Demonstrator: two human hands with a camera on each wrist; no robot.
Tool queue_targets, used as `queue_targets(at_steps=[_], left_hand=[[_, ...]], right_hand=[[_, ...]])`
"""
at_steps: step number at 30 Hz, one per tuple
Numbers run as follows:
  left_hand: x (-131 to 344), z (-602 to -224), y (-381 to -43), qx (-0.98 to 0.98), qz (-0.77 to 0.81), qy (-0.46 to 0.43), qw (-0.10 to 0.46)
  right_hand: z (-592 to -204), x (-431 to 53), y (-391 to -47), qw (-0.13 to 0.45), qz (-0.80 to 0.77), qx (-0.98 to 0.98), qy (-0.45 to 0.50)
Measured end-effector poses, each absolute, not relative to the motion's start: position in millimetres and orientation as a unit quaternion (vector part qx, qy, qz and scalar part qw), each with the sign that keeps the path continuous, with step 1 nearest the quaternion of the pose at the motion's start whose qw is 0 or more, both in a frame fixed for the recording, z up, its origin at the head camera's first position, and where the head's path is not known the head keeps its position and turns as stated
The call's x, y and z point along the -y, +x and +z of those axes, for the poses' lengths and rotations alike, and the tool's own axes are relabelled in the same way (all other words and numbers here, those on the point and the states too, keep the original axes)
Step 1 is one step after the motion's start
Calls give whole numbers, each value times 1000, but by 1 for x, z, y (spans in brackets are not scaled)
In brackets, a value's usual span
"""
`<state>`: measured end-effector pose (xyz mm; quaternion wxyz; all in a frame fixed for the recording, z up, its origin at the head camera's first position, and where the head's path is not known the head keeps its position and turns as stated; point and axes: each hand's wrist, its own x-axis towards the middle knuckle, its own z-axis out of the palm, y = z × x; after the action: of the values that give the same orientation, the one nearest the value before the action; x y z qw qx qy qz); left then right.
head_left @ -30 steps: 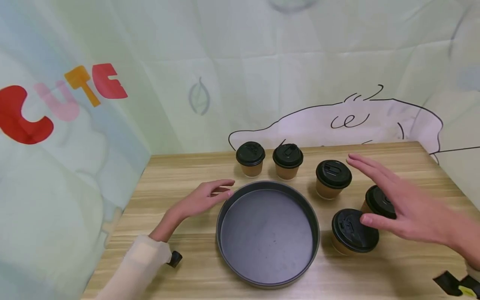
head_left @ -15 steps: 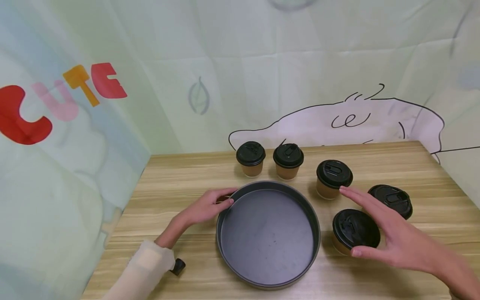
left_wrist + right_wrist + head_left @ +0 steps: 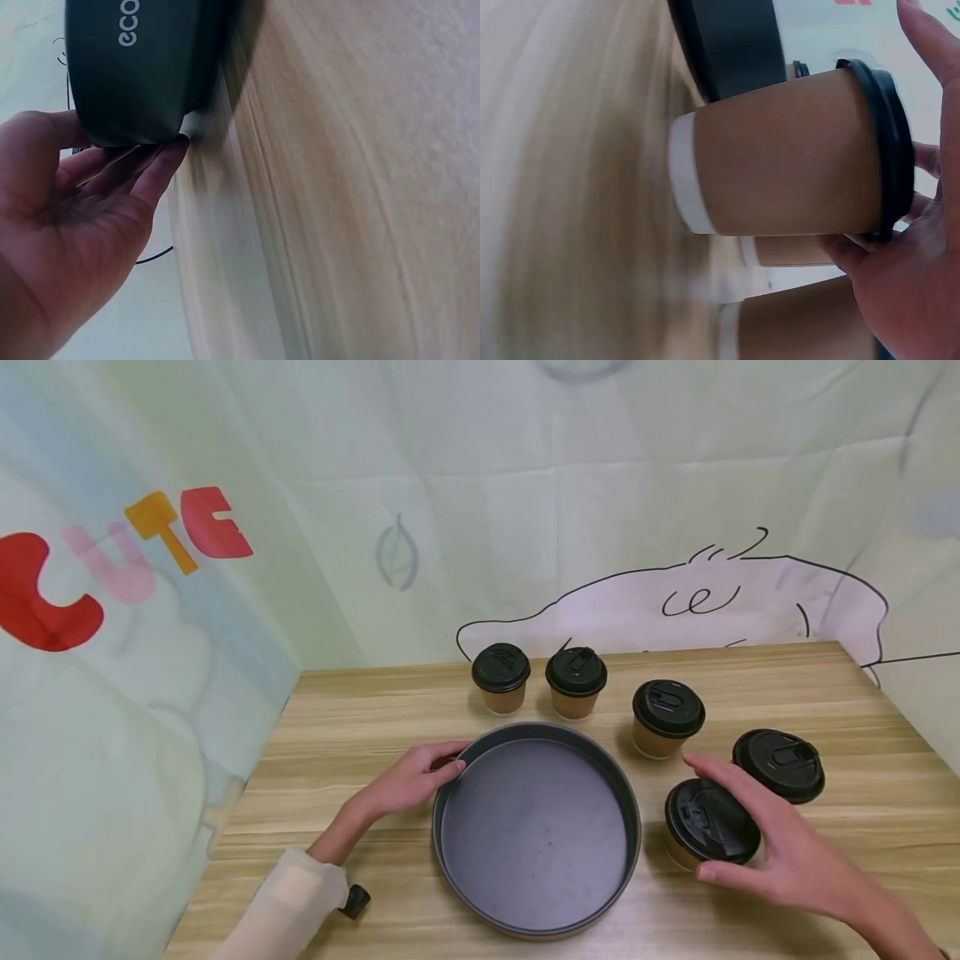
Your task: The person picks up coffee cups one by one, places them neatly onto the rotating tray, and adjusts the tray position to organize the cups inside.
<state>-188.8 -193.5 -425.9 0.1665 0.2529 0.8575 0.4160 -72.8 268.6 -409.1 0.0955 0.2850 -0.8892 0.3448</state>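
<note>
A round dark grey cake pan [image 3: 536, 835] lies on the wooden table. My left hand [image 3: 420, 777] grips its left rim, thumb over the edge and fingers outside; in the left wrist view the fingers meet the pan's dark wall [image 3: 139, 75]. My right hand [image 3: 783, 852] is spread around a brown paper cup with a black lid [image 3: 705, 818], right of the pan. In the right wrist view the fingers reach behind that cup [image 3: 787, 157], while the thumb stands apart from it. Whether the fingers touch it I cannot tell.
Other lidded paper cups stand about: one right of the near cup [image 3: 780, 764], one behind it [image 3: 667, 710], and two at the back, a left cup [image 3: 501, 677] and a right cup [image 3: 576, 681]. A printed curtain [image 3: 360, 527] hangs behind the table [image 3: 360, 710].
My left hand has come onto the pan's rim and now grips it. My right hand has moved down and left, to around the near cup. The pan and cups have stayed put.
</note>
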Motion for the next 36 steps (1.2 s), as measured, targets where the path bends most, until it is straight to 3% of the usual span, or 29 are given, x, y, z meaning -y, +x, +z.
queue_targets(at_steps=[24, 36], left_hand=[[193, -427, -187, -854, 426, 242, 172], [193, -426, -187, -858, 422, 239, 172]], right_hand=[[-439, -271, -79, 118, 403, 869, 260], [-415, -270, -83, 127, 375, 879, 268]])
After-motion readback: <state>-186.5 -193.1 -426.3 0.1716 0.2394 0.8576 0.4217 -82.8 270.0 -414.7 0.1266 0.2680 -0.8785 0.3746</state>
